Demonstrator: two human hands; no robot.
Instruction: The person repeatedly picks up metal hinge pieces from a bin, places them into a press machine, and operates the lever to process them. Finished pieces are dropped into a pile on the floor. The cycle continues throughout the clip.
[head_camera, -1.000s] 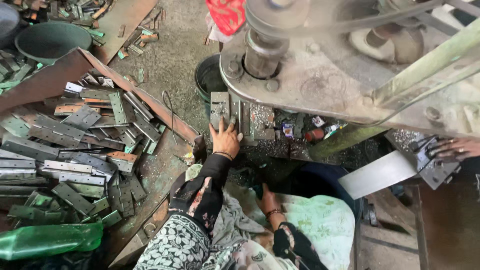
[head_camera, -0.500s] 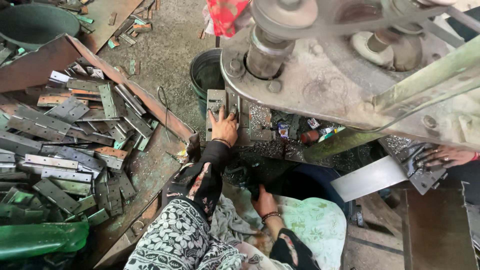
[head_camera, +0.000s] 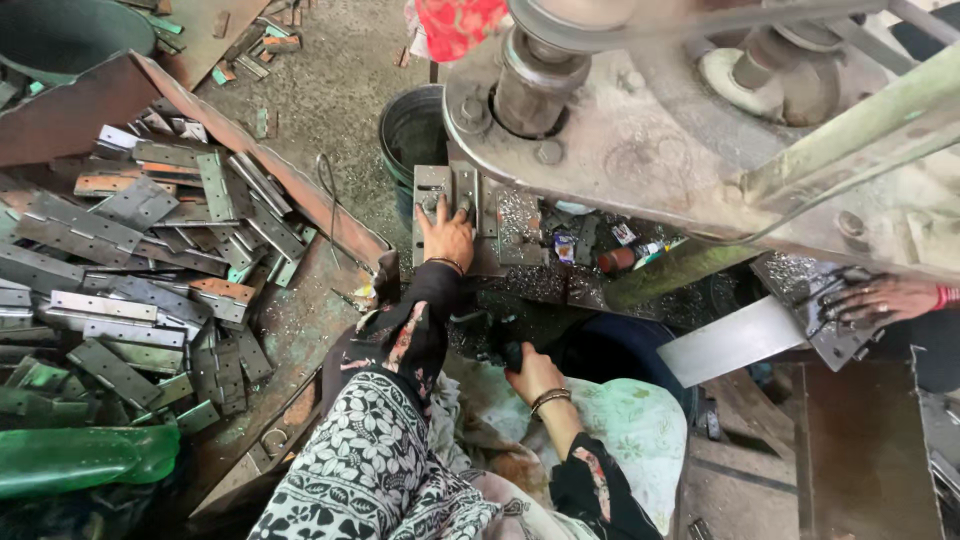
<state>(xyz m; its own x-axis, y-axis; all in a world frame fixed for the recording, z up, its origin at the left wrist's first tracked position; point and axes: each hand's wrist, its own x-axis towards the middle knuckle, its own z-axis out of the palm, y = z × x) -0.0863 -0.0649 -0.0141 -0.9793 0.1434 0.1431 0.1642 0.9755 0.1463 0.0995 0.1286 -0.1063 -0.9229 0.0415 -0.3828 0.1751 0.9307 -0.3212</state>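
Near, at lower left, green bottle (head_camera: 80, 460) lying on its side, contents unclear. Right hand (head_camera: 533, 372) low, fingers curled round a dark handle (head_camera: 508, 350). Beyond, rusty tray (head_camera: 300, 330) heaped with grey metal plates (head_camera: 150, 260). Left hand (head_camera: 447, 236) flat on a plate (head_camera: 432, 190) at the press (head_camera: 640, 140), fingers spread, pressing down. Black bucket (head_camera: 415, 130) behind, inside too dark to tell. Another person's hand (head_camera: 880, 298) far right on a dark plate. Gritty concrete floor (head_camera: 320, 80), scraps strewn. Since half a second ago, left hand kept on the plate, right hand little moved.
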